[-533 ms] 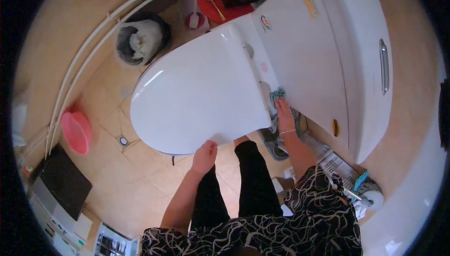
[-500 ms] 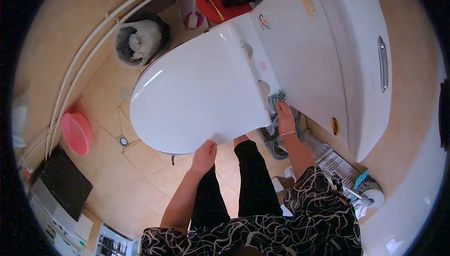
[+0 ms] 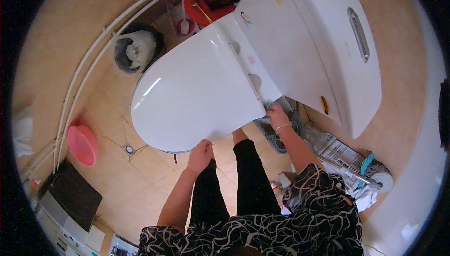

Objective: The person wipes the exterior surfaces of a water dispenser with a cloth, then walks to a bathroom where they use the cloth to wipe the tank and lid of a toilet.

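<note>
A white toilet (image 3: 197, 82) with its lid down fills the middle of the view, its tank (image 3: 300, 45) at the upper right. My right hand (image 3: 279, 116) is closed on a grey-green cloth (image 3: 269, 104) at the lid's rear near corner, beside the tank. Most of that cloth is hidden by the hand and blurred. At the lid's near edge my left hand (image 3: 201, 155) is curled closed; its inner fingers are hidden, so I cannot tell whether they grip anything.
A grey basin (image 3: 273, 139) stands under my right hand. Farther right lie a long-handled mop (image 3: 375, 179) and a patterned box (image 3: 342, 152). A lined waste bin (image 3: 136, 52), a pink basin (image 3: 83, 146) and a red basin (image 3: 194, 5) stand at left and back.
My right hand has moved down from the ledge beside the tank to the lid's rear corner, taking the cloth along. My left hand stays at the lid's edge. The view has turned slightly.
</note>
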`<state>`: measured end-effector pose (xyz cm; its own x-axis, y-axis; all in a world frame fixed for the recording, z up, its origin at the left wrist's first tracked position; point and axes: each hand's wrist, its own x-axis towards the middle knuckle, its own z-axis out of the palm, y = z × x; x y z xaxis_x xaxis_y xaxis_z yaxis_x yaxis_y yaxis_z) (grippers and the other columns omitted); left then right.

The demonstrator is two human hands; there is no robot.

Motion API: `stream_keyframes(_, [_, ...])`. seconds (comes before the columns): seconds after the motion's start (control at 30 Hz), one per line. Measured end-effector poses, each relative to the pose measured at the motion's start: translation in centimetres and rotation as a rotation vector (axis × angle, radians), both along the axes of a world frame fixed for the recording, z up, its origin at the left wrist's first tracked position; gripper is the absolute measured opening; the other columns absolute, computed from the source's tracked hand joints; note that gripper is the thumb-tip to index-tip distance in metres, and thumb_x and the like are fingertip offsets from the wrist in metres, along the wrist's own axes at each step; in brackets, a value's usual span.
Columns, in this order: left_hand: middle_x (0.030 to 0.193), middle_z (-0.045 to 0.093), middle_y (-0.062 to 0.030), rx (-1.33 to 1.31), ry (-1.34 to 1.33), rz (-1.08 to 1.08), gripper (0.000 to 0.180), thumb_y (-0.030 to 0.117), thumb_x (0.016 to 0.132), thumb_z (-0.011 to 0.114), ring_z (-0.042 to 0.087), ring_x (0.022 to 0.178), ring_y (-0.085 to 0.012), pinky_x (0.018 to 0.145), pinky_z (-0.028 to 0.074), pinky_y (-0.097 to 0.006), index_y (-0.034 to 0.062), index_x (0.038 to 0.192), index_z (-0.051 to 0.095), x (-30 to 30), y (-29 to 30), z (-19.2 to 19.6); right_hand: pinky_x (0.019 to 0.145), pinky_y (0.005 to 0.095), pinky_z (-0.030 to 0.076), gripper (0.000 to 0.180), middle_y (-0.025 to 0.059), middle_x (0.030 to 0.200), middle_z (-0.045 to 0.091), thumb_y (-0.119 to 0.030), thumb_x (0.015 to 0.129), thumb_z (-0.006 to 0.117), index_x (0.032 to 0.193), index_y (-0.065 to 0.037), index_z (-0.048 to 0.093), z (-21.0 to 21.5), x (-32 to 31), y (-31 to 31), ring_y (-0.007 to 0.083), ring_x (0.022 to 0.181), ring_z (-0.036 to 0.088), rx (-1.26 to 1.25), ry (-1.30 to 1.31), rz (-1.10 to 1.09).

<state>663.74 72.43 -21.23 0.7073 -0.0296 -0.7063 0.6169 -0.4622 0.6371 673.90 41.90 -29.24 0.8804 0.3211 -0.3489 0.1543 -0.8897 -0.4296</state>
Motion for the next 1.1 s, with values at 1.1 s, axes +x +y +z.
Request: stream_keyframes(1.1, [0.079,0.056,-0.0191,-0.068,-0.198,-0.258,0.021,0.019,0.076,0.046,0.053,0.077,-0.0327,0.068,0.042,-0.039,0.0005,0.082,0.053,-9.2,2.0,-5.9,0.075,0.03,0.04,0.019,0.0088,0.092,0.055,-0.012,0.071,0.045,0.087,-0.01,0.055,0.5,-10.3,24.9,0.0241,0.09,0.049,0.141,0.419,0.784])
